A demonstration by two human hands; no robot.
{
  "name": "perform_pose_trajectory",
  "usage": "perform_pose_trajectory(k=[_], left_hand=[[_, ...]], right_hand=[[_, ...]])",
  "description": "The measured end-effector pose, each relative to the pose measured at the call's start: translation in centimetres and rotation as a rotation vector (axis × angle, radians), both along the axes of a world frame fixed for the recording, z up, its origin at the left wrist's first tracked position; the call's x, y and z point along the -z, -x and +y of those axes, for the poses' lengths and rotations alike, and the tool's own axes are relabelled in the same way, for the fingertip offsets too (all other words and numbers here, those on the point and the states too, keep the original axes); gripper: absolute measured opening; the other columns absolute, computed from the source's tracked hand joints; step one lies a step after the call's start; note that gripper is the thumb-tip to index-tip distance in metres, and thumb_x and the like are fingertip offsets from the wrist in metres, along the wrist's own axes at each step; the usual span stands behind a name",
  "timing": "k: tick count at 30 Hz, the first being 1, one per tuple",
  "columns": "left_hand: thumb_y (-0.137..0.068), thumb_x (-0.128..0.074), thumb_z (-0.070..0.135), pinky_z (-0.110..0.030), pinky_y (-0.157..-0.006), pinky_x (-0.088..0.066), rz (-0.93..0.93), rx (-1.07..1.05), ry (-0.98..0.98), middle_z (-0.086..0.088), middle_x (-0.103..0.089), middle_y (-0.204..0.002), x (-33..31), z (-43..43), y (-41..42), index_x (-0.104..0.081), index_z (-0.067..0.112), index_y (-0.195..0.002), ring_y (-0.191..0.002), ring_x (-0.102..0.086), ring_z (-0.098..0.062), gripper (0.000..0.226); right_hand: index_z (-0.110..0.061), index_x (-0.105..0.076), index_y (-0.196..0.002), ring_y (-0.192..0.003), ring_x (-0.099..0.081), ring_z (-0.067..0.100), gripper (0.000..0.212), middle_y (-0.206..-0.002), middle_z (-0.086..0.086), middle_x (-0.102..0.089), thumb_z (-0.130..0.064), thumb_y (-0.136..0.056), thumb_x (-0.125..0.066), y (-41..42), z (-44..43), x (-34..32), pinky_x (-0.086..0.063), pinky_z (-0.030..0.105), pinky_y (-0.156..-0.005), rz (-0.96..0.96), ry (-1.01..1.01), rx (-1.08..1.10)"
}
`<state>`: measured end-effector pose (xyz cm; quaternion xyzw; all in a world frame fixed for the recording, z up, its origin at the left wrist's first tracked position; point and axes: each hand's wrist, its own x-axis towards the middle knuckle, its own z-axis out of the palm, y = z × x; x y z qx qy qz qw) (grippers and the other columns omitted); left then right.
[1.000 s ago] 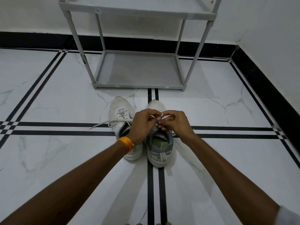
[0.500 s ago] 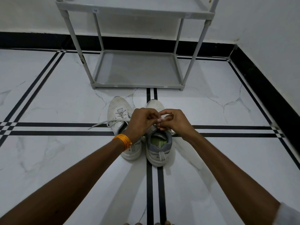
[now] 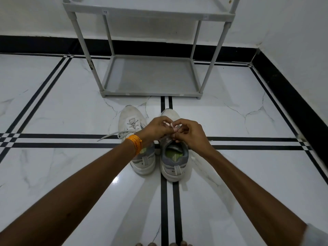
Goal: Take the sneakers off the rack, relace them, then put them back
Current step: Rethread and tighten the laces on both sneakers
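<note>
Two white and grey sneakers stand side by side on the marble floor, toes pointing at the rack. The left sneaker (image 3: 132,125) has a loose lace (image 3: 113,134) trailing off to the left. Over the tongue of the right sneaker (image 3: 174,160), my left hand (image 3: 156,127) and my right hand (image 3: 190,133) meet, both pinching that shoe's white lace (image 3: 173,126) between the fingertips. The hands hide the right sneaker's eyelets. An orange band circles my left wrist.
The grey shoe rack (image 3: 150,94) stands just beyond the sneakers against the wall, its bottom shelf bare. A black skirting runs along the back wall and the right wall (image 3: 291,96). My toes (image 3: 159,244) show at the bottom edge.
Both hands have stayed over the right sneaker while the fingers reworked their pinch on the lace. The view has shifted slightly. The sneakers have not moved.
</note>
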<state>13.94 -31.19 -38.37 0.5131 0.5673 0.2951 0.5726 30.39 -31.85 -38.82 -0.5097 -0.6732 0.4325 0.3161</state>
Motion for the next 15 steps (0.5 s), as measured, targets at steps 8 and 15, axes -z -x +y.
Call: perform_pose_trajectory(k=[8, 15], left_hand=[[-0.085, -0.073, 0.023, -0.036, -0.071, -0.058, 0.158, -0.166, -0.276, -0.010, -0.073, -0.090, 1.9, -0.9, -0.9, -0.063, 0.006, -0.087, -0.081, -0.071, -0.025, 0.020], [-0.086, -0.071, 0.019, -0.031, -0.068, -0.059, 0.290, -0.089, -0.505, -0.007, -0.073, -0.079, 1.6, -1.5, -1.0, -0.060, 0.006, -0.082, -0.068, -0.071, -0.015, 0.017]], right_hand=[[-0.014, -0.048, -0.106, -0.079, -0.073, 0.019, 0.023, -0.087, 0.007, -0.072, -0.002, -0.091, -0.061, 0.1, -1.1, 0.1, -0.061, 0.031, -0.075, 0.029, 0.051, 0.078], [-0.009, -0.064, -0.111, -0.088, -0.060, 0.016, 0.021, -0.103, 0.008, -0.064, -0.006, -0.093, -0.054, 1.3, -1.6, 0.6, -0.046, 0.021, -0.077, -0.410, -0.279, 0.096]])
